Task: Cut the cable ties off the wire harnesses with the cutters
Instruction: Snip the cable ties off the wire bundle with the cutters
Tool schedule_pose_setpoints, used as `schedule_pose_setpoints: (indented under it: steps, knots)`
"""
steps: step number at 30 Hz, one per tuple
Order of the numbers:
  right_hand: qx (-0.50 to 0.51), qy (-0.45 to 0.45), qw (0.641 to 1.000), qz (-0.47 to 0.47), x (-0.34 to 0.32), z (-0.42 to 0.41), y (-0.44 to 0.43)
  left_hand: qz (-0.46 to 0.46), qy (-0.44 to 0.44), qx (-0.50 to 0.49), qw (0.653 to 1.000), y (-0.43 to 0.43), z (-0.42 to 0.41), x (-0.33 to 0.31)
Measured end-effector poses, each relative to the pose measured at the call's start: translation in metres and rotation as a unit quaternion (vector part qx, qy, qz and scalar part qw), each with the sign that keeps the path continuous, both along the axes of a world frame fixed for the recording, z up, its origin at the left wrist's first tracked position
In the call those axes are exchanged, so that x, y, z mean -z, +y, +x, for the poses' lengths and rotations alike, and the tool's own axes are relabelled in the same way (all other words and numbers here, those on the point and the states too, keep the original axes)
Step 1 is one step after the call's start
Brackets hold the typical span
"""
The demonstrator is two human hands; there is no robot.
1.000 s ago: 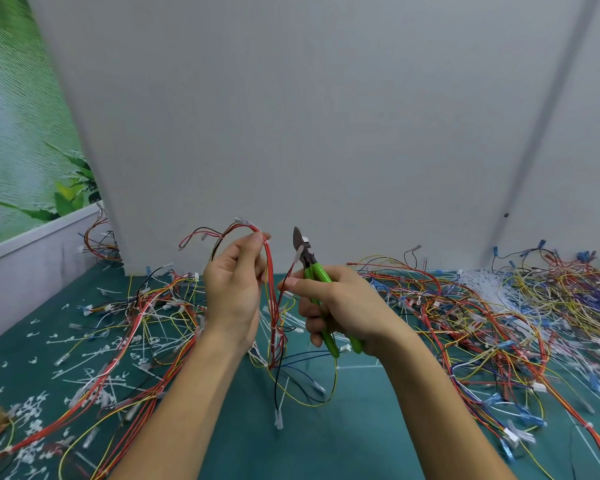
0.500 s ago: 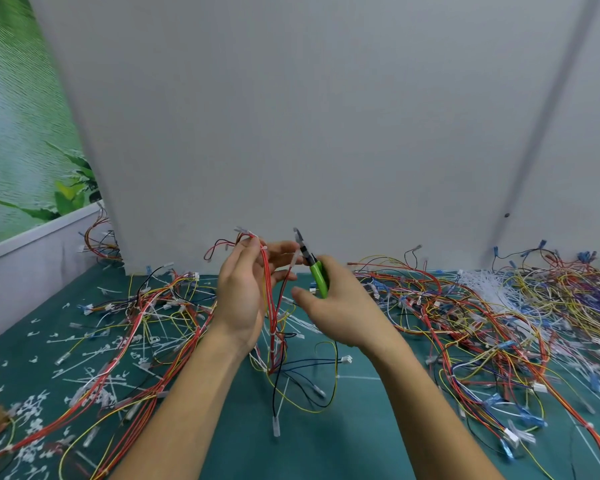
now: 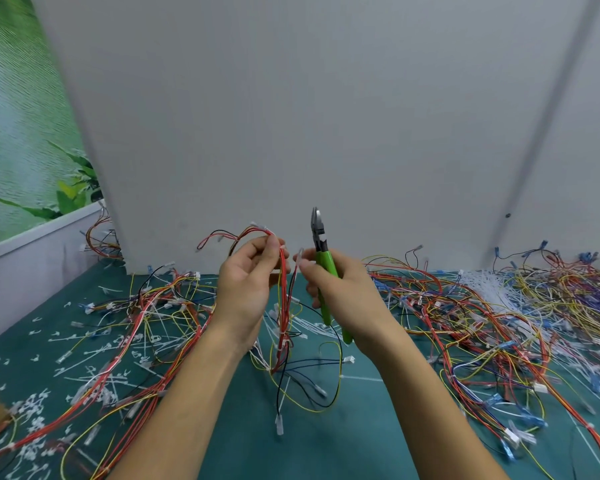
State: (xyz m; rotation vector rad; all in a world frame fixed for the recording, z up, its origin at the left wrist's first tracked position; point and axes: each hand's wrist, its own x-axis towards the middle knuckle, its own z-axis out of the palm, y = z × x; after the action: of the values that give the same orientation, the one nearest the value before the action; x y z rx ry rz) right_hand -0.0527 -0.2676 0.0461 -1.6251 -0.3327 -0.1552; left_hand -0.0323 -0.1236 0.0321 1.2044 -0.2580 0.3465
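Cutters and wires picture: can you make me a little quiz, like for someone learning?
1. True or false: the right hand holds the green-handled cutters with the blades pointing up.
2. What does the left hand hold up? A) a red wire harness B) a roll of tape C) nothing
3. What colour is the table mat?

Key: 1 true. 2 A, the red wire harness. 3 teal green.
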Motion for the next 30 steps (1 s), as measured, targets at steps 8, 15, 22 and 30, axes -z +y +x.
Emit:
schedule_pose_setpoints:
  steps: [8,15,22,30]
  knots:
    - [0.012,0.0,1.0,0.011,0.0022,0.0032,-0.0018,0.062,0.002,-0.018,0.998,-0.0019,0.0014,0.0052]
    - [-0.017,-0.048,0.999,0.001,0.0045,0.0037,-0.0034,0.082,-0.015,0.003,0.997,-0.0012,-0.004,0.0029]
    - [-0.008,-0.034,0.999,0.008,0.0049,0.0052,-0.0067,0.084,0.039,0.028,0.995,-0.004,-0.0021,0.0027]
    - [0.039,-0.014,0.999,0.01,0.0036,0.0064,-0.0092,0.184,0.094,0.117,0.971,0.0019,-0.0031,0.003]
